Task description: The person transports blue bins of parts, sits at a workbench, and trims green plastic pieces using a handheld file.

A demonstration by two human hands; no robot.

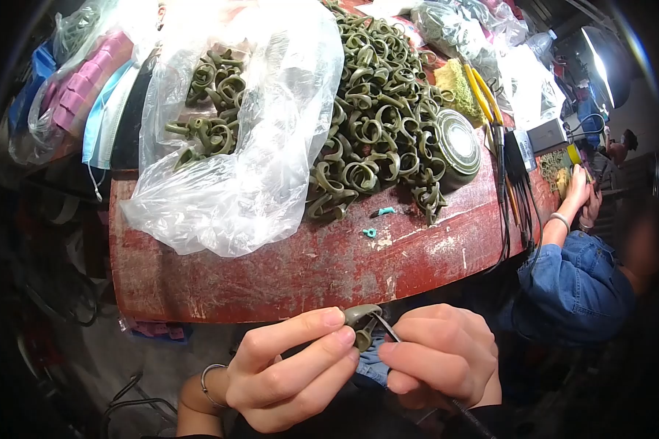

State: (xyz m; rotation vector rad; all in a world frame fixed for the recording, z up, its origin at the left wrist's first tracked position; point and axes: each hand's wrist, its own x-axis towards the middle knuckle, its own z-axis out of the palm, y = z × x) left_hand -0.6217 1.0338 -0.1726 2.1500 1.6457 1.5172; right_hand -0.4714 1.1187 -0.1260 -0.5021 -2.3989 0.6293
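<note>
Just in front of the table's near edge, my left hand [293, 373] pinches an olive-green ring-like piece [362, 316] between thumb and fingertips. A small cup-shaped end of it hangs below. My right hand [443, 355] is closed around a slim carving tool [386, 329], whose thin metal tip meets the top of the piece. The tool's dark shaft [472, 418] comes out below that hand. A large pile of similar green pieces [381, 110] lies on the table beyond my hands.
On the red worn table [263, 282] lie a clear plastic bag [271, 168] with more green pieces, two small teal bits [370, 233], a round patterned disc [458, 143] and yellow-handled pliers [483, 91]. A co-worker in a denim sleeve [575, 282] works at right.
</note>
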